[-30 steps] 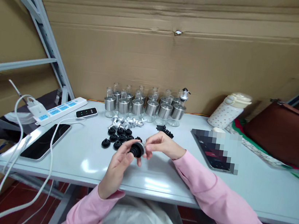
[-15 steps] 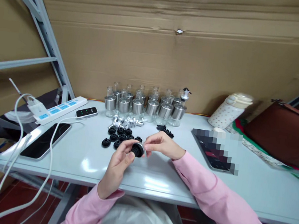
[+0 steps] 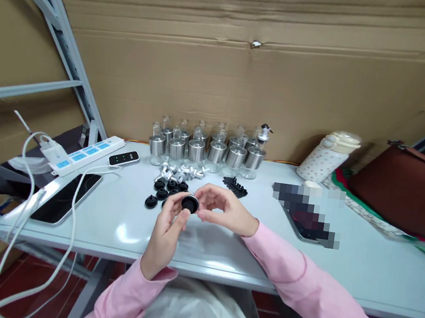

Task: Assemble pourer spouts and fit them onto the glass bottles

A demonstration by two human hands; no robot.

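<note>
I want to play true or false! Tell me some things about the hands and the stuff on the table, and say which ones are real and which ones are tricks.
1. The left hand and the right hand hold one black cap between them. True.
2. The phone stands upright. False: it lies flat on the table, at the left.
3. The glass jars stand in rows at the back of the table. True.
4. The spotted bottle is left of the jars. False: it is to their right.
5. Loose black stoppers lie on the table between the hands and the jars. True.
</note>
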